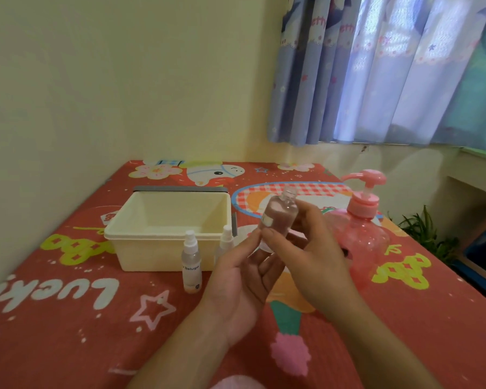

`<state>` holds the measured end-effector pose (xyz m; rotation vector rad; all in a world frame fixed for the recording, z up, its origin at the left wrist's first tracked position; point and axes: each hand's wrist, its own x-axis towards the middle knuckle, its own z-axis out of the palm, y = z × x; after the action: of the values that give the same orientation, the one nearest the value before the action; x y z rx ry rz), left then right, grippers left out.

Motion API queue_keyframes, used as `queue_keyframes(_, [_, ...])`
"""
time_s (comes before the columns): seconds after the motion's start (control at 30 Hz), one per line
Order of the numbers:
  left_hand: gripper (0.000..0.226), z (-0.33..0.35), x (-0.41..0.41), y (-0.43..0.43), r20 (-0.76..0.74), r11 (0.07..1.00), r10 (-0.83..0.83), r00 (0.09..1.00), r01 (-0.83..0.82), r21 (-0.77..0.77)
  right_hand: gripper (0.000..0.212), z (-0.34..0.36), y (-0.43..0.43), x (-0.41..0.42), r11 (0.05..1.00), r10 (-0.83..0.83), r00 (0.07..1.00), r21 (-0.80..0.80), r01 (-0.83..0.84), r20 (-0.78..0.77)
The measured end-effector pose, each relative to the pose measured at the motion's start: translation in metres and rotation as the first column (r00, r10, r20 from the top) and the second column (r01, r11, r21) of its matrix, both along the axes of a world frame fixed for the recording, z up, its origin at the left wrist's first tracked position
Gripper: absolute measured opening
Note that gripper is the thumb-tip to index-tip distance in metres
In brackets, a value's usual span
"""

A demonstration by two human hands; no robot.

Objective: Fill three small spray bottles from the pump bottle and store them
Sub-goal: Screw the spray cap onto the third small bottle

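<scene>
My right hand (309, 259) holds a small clear spray bottle (279, 213) with its cap off, tilted, neck pointing up and to the right. My left hand (244, 279) is under it, palm up, with fingertips touching the bottle's base. The pink pump bottle (362, 231) stands just right of my hands, spout pointing left. Two capped spray bottles stand in front of the cream bin: one with a label (191, 262), the other (226, 242) partly hidden behind my left hand. The removed cap is not visible.
An empty cream plastic bin (141, 245) sits at centre left on the red cartoon-print mat (68, 318), with a grey lid behind it. A wall runs along the left. Curtains hang at the back right, with a plant and a dark container beyond the right edge.
</scene>
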<state>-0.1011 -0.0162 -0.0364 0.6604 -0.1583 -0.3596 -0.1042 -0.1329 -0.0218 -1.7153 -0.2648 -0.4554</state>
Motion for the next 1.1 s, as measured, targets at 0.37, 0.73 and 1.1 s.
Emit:
queue_keyframes(0.37, [0.020, -0.020, 0.001, 0.031, 0.388, 0.721, 0.064, 0.919, -0.311, 0.619, 0.038, -0.034, -0.004, 0.001, 0.994, 0.049, 0.997, 0.106, -0.042, -0.065])
queue_keyframes(0.73, [0.024, -0.054, -0.018, 0.089, 0.718, 0.315, -0.154, 0.678, -0.655, 0.687, 0.039, -0.087, 0.006, -0.006, 0.997, 0.066, 0.984, -0.023, -0.071, -0.167])
queue_keyframes(1.1, [0.033, -0.066, -0.029, 0.114, 0.552, 0.124, -0.682, 0.480, -0.667, 0.734, 0.049, -0.103, 0.016, -0.010, 0.979, 0.076, 0.981, -0.172, -0.107, -0.176])
